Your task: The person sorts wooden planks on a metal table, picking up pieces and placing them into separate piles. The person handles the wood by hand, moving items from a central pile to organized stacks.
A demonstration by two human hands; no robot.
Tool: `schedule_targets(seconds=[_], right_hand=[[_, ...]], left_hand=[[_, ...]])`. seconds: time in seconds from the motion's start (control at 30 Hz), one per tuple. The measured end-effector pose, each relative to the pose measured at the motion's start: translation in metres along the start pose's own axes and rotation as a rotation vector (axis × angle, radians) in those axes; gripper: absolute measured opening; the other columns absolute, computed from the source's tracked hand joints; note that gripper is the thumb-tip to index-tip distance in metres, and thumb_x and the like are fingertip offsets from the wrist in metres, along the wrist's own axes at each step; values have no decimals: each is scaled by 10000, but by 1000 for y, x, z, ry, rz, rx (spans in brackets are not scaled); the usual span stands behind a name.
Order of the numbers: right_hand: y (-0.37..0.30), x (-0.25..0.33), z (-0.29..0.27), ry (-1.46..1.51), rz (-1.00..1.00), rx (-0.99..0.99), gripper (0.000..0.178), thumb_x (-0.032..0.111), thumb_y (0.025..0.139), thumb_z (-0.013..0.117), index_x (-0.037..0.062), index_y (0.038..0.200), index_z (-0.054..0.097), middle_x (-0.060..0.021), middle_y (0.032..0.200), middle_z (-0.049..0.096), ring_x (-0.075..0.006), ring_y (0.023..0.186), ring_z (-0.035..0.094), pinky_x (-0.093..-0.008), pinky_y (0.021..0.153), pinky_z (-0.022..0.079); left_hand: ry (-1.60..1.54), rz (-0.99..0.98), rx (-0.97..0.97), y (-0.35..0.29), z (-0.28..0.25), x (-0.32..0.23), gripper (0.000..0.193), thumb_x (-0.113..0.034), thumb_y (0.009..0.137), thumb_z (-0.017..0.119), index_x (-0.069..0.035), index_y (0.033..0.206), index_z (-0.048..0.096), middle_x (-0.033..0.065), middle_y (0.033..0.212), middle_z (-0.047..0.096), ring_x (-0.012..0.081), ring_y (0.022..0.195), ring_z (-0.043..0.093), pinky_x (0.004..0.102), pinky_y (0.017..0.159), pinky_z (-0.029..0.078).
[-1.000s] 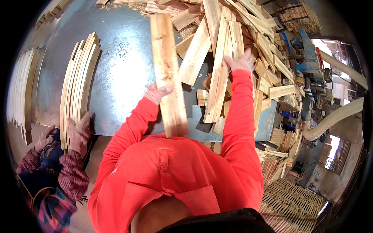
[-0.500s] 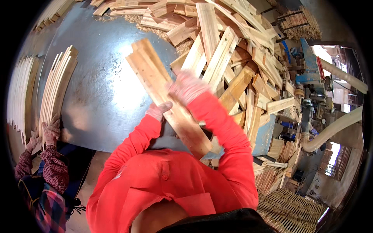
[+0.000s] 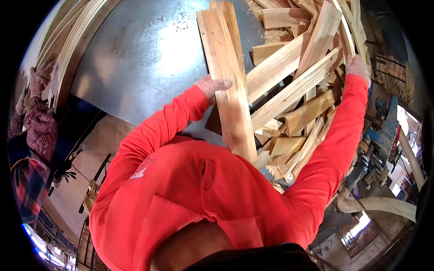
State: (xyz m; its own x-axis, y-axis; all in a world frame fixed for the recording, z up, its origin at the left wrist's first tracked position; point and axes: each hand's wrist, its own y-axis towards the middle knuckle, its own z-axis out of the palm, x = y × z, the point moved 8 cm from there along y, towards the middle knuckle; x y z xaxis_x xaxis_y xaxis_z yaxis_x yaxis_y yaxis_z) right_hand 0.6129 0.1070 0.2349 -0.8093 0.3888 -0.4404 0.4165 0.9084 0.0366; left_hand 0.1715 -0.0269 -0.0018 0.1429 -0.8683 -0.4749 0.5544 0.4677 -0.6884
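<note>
My left hand (image 3: 210, 87), in a pale glove, grips a long wooden board (image 3: 230, 113) by its left edge, thumb across the top face. A second wooden board (image 3: 233, 31) lies under it and sticks out along the far right side. The near end of the top board reaches close to my body. Stretched out to the far right, my right hand (image 3: 358, 70), also gloved, closes around the near end of a narrow wooden plank (image 3: 346, 31) on the heap. Part of its grip is hidden by the hand itself.
A jumbled heap of boards (image 3: 278, 67) covers the right of the metal table (image 3: 135, 58), with wood shavings among them. At left, a co-worker's gloved hands (image 3: 40, 81) touch a row of long strips (image 3: 79, 47). Machinery (image 3: 375, 144) and a pale hose (image 3: 384, 206) stand at right.
My right hand has left the held boards and reached right to a plank on the heap. My left hand still holds its boards, now turned more upright in view. The whole view has shifted.
</note>
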Motion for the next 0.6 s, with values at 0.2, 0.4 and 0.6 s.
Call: schedule_targets(seconds=[0.2,0.4,0.6], right_hand=[[-207,96,-44,358,200,158,475,479,962,420,44,1056,585,-175,847,645,-327,779,646,-459,672,532],[-337,231,-21,527,-399,329,516,409,893,528,13,1225,523,-242,1100,620,-362,956,634,-469,821,520],[-266,132,50,925,593,266,1266,495,618,839,15,1508,77,-285,1546,112,-396,1435,178,-401,1167,222]], left_hand=[[-346,217,50,-3,23,-13,492,-200,879,683,-5,1286,487,151,1168,619,306,1065,618,459,955,507],[-405,375,167,-2,6,-16,508,-330,884,670,1,1242,530,110,1125,630,245,986,630,409,919,522],[259,131,-170,24,-26,1,552,-319,784,759,22,1186,596,125,1073,653,240,998,602,376,873,476]])
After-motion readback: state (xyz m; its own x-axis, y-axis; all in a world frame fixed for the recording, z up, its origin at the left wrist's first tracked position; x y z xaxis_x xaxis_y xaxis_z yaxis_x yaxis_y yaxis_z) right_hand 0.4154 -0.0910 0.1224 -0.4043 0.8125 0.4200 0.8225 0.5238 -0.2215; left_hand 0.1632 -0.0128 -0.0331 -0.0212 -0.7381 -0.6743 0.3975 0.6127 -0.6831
